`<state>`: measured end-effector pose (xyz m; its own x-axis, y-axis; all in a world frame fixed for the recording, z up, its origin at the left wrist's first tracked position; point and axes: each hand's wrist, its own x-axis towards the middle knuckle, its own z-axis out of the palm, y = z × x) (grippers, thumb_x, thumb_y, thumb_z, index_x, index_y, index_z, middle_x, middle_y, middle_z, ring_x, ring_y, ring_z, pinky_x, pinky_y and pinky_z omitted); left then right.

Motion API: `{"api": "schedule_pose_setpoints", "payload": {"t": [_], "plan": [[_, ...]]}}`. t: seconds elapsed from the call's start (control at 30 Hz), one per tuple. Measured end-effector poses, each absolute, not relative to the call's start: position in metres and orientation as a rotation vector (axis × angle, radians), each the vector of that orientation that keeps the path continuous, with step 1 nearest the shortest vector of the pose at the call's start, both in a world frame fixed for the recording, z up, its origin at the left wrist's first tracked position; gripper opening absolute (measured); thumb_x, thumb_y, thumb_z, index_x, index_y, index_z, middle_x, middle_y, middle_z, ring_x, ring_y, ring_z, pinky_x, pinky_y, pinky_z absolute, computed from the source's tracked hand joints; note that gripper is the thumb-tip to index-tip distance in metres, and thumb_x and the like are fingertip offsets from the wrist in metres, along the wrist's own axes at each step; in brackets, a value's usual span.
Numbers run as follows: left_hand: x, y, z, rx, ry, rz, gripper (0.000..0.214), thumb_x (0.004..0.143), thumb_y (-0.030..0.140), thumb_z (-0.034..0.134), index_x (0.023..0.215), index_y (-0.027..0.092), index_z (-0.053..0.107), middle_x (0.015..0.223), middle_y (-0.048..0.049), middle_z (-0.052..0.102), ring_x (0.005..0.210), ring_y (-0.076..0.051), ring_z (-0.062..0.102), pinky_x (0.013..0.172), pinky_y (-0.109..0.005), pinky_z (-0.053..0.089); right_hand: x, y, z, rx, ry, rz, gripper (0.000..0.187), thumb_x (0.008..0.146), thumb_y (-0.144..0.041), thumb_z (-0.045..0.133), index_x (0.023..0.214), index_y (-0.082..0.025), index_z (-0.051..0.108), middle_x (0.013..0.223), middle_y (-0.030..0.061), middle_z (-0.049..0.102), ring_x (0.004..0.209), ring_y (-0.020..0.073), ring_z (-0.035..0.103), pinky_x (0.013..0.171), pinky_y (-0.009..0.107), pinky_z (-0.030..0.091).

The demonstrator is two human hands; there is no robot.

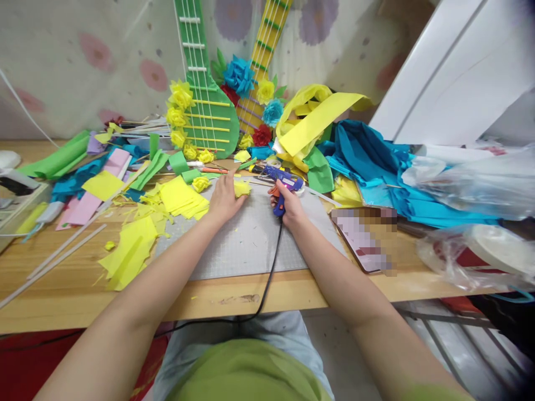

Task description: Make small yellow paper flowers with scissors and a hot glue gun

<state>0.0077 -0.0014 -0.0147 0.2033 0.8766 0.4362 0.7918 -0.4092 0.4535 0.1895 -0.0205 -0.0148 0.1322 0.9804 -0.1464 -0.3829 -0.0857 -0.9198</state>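
Head view shows the left hand (pixel 224 199) pinching a bit of yellow paper (pixel 242 189) near the back edge of the gray mat (pixel 246 245), the right hand (pixel 291 208) wrapped around a blue glue gun (pixel 290 181) by the mat's back right corner, and yellow sheets (pixel 181 199) along its left edge on the table (pixel 75 267).
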Motion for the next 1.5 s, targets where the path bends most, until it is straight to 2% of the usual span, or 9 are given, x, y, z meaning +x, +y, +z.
{"api": "schedule_pose_setpoints", "payload": {"t": [0.3,0.5,0.6,0.7,0.83,0.97,1.17,1.37,1.5], "plan": [[-0.016,0.009,-0.01,2.163,1.711,1.225,0.077,0.06,0.001,0.05,0.132,0.019,0.031,0.138,-0.0153,0.032,0.133,-0.029,0.026,0.108,-0.048,0.026,0.19,-0.019,-0.015,-1.046,-0.731,1.362,0.036,0.061,-0.052,0.068,0.064,-0.017,0.058,0.06,-0.0021,0.06,0.044,0.0041,0.049,0.039,0.016,0.037],[-0.004,0.01,-0.011,1.701,1.768,1.325,0.055,0.067,0.022,0.06,0.118,0.021,0.04,0.107,-0.0103,0.053,0.096,-0.024,0.056,0.09,-0.044,0.043,0.19,-0.019,-0.017,-1.034,-0.732,1.354,0.038,0.06,-0.053,0.069,0.064,-0.018,0.057,0.062,-0.0018,0.061,0.044,0.0045,0.049,0.038,0.017,0.037],[0.003,0.023,-0.013,1.379,1.763,1.251,0.065,0.054,0.028,0.074,0.111,0.019,0.043,0.089,-0.0053,0.055,0.083,-0.022,0.058,0.079,-0.038,0.045,0.19,-0.02,-0.016,-1.043,-0.744,1.344,0.038,0.061,-0.054,0.068,0.065,-0.018,0.057,0.064,-0.0017,0.062,0.044,0.0046,0.049,0.038,0.017,0.038],[0.006,0.034,-0.013,1.213,1.717,1.202,0.07,0.041,0.016,0.078,0.104,0.021,0.045,0.075,0.0012,0.052,0.077,-0.02,0.057,0.072,-0.034,0.044,0.189,-0.02,-0.015,-1.061,-0.751,1.336,0.038,0.061,-0.054,0.068,0.065,-0.018,0.056,0.065,-0.0015,0.063,0.044,0.0044,0.049,0.039,0.017,0.038],[0.008,0.03,-0.009,1.134,1.586,1.179,0.064,0.042,0.006,0.072,0.099,0.019,0.047,0.071,0.0032,0.053,0.065,-0.015,0.055,0.064,-0.029,0.043,0.19,-0.02,-0.014,-1.048,-0.736,1.35,0.037,0.061,-0.053,0.068,0.065,-0.018,0.057,0.063,-0.002,0.061,0.044,0.0041,0.049,0.039,0.017,0.039],[0.005,0.01,-0.006,1.124,1.28,1.279,0.053,0.048,0.011,0.069,0.096,0.019,0.046,0.069,0.0042,0.056,0.058,-0.01,0.052,0.06,-0.024,0.042,0.19,-0.02,-0.014,-1.045,-0.735,1.325,0.033,0.062,-0.048,0.067,0.067,-0.018,0.056,0.06,-0.0032,0.058,0.046,0.0049,0.05,0.04,0.017,0.038],[0.002,-0.016,-0.007,1.057,1.079,1.331,0.052,0.05,0.018,0.071,0.096,0.019,0.048,0.066,0.0055,0.055,0.06,-0.01,0.054,0.062,-0.025,0.044,0.182,-0.023,-0.014,-1.065,-0.793,1.248,0.035,0.05,-0.033,0.076,0.074,-0.02,0.054,0.064,-0.0032,0.06,0.06,0.0105,0.06,0.044,0.018,0.041],[0.002,-0.027,-0.006,1.103,1.032,1.473,0.044,0.054,0.017,0.068,0.094,0.021,0.049,0.071,0.0048,0.054,0.071,-0.01,0.058,0.069,-0.024,0.046,0.179,-0.027,-0.017,-1.256,-1.059,1.182,0.03,0.054,-0.038,0.073,0.072,-0.019,0.057,0.059,-0.003,0.058,0.054,0.0112,0.055,0.043,0.02,0.037],[-0.005,-0.027,-0.007,0.989,1.071,1.597,0.04,0.055,0.017,0.066,0.09,0.022,0.048,0.072,0.0042,0.051,0.081,-0.012,0.06,0.075,-0.025,0.047,0.189,-0.024,-0.02,-1.368,-1.31,0.921,0.027,0.055,-0.041,0.074,0.068,-0.019,0.063,0.058,-0.0023,0.058,0.063,0.0141,0.055,0.057,0.024,0.043]]}}
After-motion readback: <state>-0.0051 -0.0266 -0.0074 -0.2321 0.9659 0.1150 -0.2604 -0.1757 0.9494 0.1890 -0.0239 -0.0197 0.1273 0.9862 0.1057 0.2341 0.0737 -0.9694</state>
